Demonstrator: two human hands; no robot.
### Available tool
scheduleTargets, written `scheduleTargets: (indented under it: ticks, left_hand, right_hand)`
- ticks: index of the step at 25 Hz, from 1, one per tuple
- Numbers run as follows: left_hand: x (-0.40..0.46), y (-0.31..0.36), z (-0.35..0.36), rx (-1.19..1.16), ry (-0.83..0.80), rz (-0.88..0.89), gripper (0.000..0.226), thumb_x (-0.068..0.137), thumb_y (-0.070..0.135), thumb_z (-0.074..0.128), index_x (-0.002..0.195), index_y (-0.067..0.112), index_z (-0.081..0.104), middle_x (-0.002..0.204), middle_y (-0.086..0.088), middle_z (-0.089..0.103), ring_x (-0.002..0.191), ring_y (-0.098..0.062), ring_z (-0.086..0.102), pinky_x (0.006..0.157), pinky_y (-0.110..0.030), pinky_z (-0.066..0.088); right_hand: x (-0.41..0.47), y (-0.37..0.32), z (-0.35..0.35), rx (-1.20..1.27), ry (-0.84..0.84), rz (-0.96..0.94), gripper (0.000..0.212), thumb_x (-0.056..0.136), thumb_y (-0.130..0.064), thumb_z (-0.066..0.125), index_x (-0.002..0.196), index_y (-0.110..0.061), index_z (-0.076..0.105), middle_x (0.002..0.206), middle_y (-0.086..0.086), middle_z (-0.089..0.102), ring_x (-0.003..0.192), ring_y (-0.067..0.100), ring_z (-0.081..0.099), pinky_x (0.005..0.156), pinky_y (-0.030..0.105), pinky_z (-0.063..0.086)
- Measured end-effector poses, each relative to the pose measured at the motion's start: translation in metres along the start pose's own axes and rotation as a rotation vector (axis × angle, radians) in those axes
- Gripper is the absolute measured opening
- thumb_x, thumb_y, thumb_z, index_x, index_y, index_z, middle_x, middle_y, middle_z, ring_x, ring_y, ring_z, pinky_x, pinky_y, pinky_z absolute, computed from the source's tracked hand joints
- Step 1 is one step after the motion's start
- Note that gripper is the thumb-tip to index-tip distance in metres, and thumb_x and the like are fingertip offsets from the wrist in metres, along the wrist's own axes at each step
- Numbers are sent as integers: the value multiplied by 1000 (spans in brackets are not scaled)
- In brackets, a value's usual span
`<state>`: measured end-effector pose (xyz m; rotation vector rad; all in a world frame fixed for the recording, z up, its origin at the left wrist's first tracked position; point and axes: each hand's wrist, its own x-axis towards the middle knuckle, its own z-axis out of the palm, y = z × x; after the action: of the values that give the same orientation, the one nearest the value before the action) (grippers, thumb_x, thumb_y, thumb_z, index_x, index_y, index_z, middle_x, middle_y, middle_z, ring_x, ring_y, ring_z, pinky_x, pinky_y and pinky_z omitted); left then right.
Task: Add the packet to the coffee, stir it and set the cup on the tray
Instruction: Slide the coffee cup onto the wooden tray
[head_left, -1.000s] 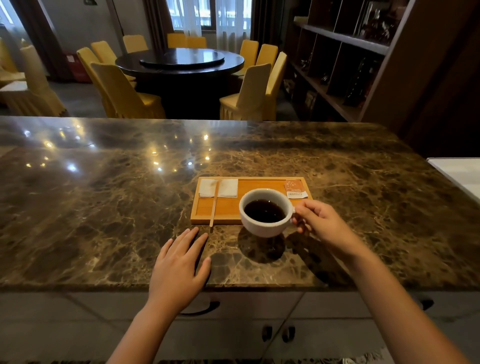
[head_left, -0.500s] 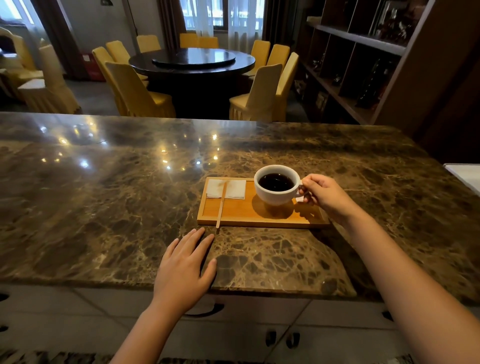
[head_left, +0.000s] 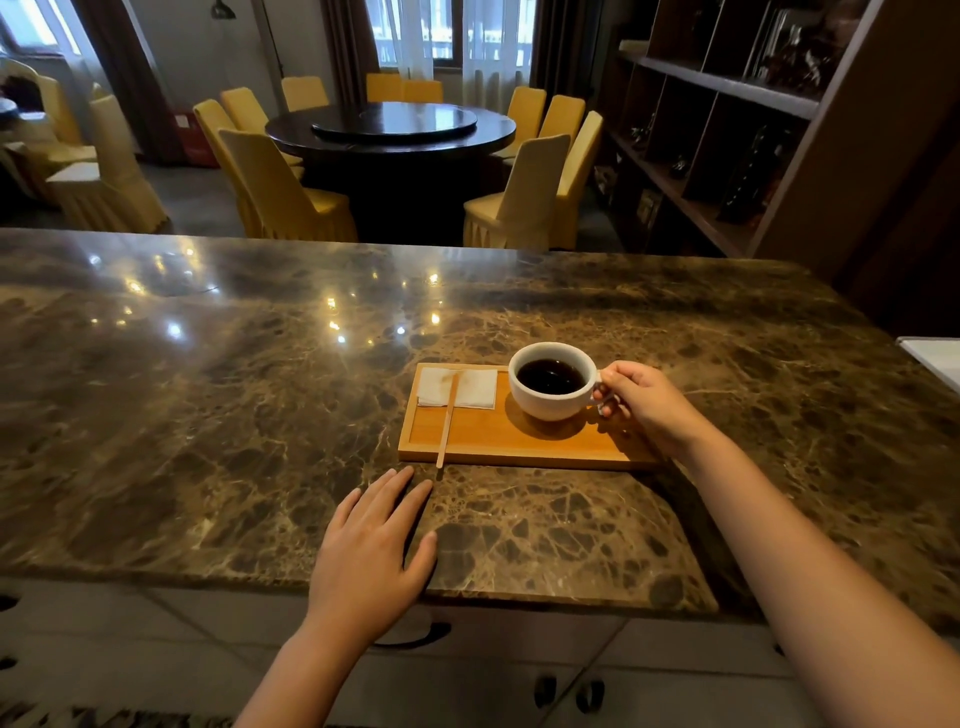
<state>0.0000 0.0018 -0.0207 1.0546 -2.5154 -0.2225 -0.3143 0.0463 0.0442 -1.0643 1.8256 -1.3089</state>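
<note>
Two bare hands reach over a broad brown marble counter (head_left: 208, 415) whose polished top mirrors small ceiling lights. Beyond its far edge sits a dark round dining table (head_left: 389, 130) ringed by chairs in yellow covers (head_left: 280, 192), and a dark wooden shelving unit (head_left: 727, 130) runs along the right wall. On the counter, right of centre, lies a shallow rectangular wooden tray (head_left: 519, 447). At the tray's far left corner is a folded white napkin (head_left: 475, 387), and a thin wooden stir stick (head_left: 447, 421) lies across it, its near end poking out over the tray's front edge. A white cup (head_left: 550, 382) of black coffee sits toward the tray's far right, casting a round shadow on the wood; whether its base touches the tray cannot be told. The right hand (head_left: 644, 400) is closed around the cup's handle, hiding most of it and the tray's right end. The left hand (head_left: 371, 551) lies flat and relaxed on the marble, fingers spread, grasping nothing, its fingertips just short of the tray's front left corner.
</note>
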Motion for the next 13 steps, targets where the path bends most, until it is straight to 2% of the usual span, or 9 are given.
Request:
scheduleTargets:
  ticks: [4,8,10,13]
  left_hand:
    - [0,1,0,1,0,4,54,84,44,34,128,18,52,135,-7,51,128,-21,40,105,-45,29]
    - [0,1,0,3,1,9,54,84,44,34,128,18,52,135,-7,51,128,-22,40,105,-44,28]
    - [0,0,0,-2,-1,9,54,84,44,34,128,18,52,135,-7,51,128,-22,40,105,-44,28]
    - [0,1,-1,-1,-6,5,54,84,44,34,128,18,52,136,-7,51,128,-22,40,105,-43,28]
  right_hand:
    - [3,5,1,0,0,32,28,97,-19,39,79,-11,59,65,0,58,51,6,53,53,25,52]
    - [8,7,2,-42,50,37,28,97,-18,39,79,-10,59,64,4,57,56,13,53,61,34,52]
    - [11,6,5,-58,85,29,27,97,-17,39,81,-7,59,67,7,58,56,15,53,59,32,50]
    - [12,7,6,-64,135,32,24,95,-16,42,84,-4,60,70,12,59,54,14,53,48,22,47]
